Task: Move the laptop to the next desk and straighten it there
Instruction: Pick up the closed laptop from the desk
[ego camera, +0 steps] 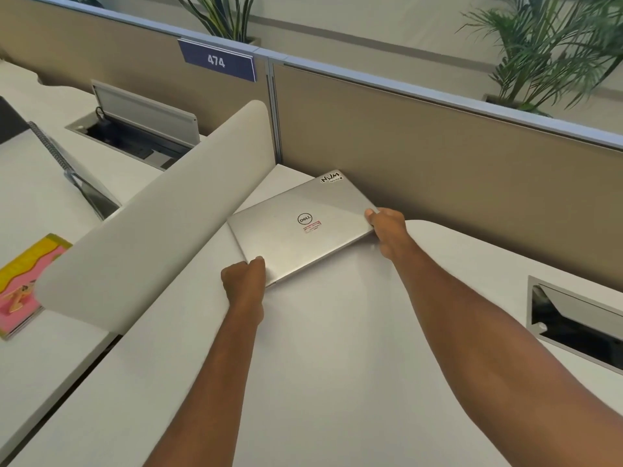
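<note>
A: Entry, head view. Closed silver laptop (300, 227) lies lid-up on the white tabletop (337, 348), in the far corner where the low white divider (161, 210) meets the tan partition wall (438, 176).

B: Orientation?

A: Skewed. Its edges run at an angle to both the partition and the divider. The far corner, with the black-and-white sticker (331, 177), sits just beside the partition. Round logo mid-lid, with a small red-bordered label (313, 227) just beneath it.

B: Hands?

A: Left hand (244, 281) is at the near left corner, thumb on top of the lid, fingers curled against the edge; grip narrow, closed on the laptop. Right hand (387, 232) is at the right corner, thumb on the lid, fingers wrapped down the side; likewise holding the laptop. Both forearms are extended over the tabletop.

B: Is it lifted or resting?

A: Cannot tell whether the base is fully down.

B: Surroundings?

A: Open cable hatch (580, 321) set in the tabletop to the right. Beyond the divider, a second hatch (141, 129), a spiral notebook (54, 150), and a pink-and-yellow book (23, 281). Blue sign reading 474 (217, 60) hangs on the partition.
</note>
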{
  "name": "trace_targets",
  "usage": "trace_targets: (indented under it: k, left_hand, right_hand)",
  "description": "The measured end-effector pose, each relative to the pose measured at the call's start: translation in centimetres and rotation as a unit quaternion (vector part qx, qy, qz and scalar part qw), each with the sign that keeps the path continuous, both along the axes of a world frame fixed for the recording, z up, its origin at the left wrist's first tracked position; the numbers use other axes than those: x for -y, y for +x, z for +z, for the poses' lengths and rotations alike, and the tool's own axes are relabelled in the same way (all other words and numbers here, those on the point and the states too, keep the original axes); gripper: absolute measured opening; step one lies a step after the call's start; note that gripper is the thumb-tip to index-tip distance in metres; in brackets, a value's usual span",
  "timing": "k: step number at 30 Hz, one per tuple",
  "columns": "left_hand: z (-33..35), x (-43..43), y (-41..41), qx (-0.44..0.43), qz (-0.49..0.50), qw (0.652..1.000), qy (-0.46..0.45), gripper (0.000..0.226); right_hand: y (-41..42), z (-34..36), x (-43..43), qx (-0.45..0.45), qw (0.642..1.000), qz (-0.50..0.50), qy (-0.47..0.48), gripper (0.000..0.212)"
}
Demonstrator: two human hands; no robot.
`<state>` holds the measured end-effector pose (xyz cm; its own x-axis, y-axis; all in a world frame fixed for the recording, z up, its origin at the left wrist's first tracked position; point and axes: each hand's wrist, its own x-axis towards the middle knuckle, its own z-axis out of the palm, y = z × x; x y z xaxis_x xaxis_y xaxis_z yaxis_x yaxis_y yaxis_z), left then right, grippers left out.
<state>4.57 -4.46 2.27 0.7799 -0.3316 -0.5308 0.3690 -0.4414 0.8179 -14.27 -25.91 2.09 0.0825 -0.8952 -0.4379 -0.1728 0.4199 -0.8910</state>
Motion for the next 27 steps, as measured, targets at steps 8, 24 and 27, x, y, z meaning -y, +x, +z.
trace_targets:
  k: [8,24,27]
  left_hand:
    - [-1.2,-1.3,-0.7,-0.005,-0.021,0.998,-0.061,0.013]
    - [0.6,-8.0,-4.6,-0.029,-0.107,0.979,-0.173,0.029]
    - [2.0,-8.3,-5.5,-0.034,-0.128,0.974,-0.186,0.023]
  right_hand:
    - [-3.3,-0.4,-3.7,0.045,0.999,-0.008,0.012,0.033]
    - [-14.1,1.1,-13.8,0.026,0.998,0.027,0.056,0.032]
    - [-16.8,2.1,-15.4,0.046,0.997,0.023,0.063,0.033]
